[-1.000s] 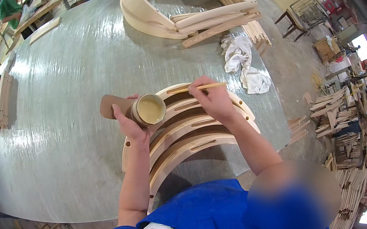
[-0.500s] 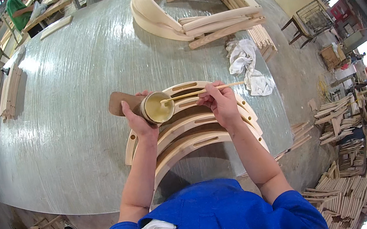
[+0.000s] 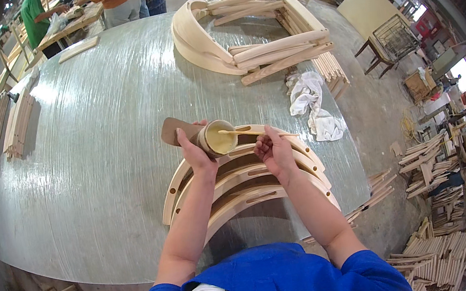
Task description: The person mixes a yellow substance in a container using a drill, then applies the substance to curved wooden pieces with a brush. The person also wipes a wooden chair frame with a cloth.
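Observation:
My left hand (image 3: 196, 151) is closed around a round cup (image 3: 205, 140) tipped toward the right, with pale yellow, glue-like liquid (image 3: 223, 141) inside. A flat brown paddle-shaped piece (image 3: 173, 130) juts out on the cup's left, beside my thumb. Between the fingertips of my right hand (image 3: 276, 152) is a thin wooden stick (image 3: 250, 133). Its coated tip lies at the cup's mouth. Beneath both hands, several curved wooden pieces (image 3: 242, 176) with slots and round holes lie nested in arcs on the table (image 3: 82, 186).
Crumpled white rags (image 3: 307, 98) lie toward the right edge. Behind stands a stack of curved and straight wooden parts (image 3: 282, 48). More wooden strips (image 3: 19, 124) are at the far left. Other people (image 3: 118, 0) work beyond the table; wood piles (image 3: 436, 253) cover the floor at right.
The cup and my left hand have shifted right. The stick's outer end has dropped, so it now slopes down toward the right. The whole view has tilted, showing more of the people behind.

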`<state>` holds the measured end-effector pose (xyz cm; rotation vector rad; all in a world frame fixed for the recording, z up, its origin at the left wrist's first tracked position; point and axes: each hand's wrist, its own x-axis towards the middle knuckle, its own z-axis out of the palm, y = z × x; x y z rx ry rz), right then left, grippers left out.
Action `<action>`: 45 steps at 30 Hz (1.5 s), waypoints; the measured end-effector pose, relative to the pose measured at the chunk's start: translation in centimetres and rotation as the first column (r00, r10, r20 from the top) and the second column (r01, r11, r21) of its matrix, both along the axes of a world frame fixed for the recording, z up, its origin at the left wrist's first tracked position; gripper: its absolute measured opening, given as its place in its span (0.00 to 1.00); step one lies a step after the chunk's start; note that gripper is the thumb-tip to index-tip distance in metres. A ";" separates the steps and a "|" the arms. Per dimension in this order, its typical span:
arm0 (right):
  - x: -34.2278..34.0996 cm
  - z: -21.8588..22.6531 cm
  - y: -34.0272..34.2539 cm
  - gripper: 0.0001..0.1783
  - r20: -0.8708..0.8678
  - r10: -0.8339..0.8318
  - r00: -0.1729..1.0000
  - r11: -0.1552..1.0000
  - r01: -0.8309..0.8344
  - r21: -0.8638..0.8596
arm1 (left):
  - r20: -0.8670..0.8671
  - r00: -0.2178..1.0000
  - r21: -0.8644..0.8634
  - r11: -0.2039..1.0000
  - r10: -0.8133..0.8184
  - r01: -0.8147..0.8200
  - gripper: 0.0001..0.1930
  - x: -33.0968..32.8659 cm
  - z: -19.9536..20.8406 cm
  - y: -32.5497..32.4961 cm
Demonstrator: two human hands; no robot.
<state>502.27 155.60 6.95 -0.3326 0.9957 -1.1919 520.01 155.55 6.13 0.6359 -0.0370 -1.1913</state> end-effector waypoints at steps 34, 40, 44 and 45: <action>0.3 3.6 -2.8 0.04 -0.948 -0.205 0.241 0.699 -0.642 -0.315 | -0.117 0.970 0.129 0.972 0.214 -0.198 0.25 7.6 -1.2 4.1; -0.2 3.3 -3.0 0.04 -0.918 -0.286 0.274 0.599 -0.696 -0.395 | -0.108 0.982 0.057 0.987 0.156 -0.151 0.26 7.4 -2.0 3.6; -0.5 2.4 -3.1 0.07 -0.857 -0.438 0.270 0.519 -0.703 -0.487 | -0.122 0.985 0.010 0.992 0.124 -0.123 0.26 7.3 -2.1 3.3; 0.4 2.4 -2.8 0.09 -0.880 -0.351 0.320 0.538 -0.701 -0.469 | -0.122 0.985 0.015 0.992 0.125 -0.124 0.26 7.1 -2.1 3.2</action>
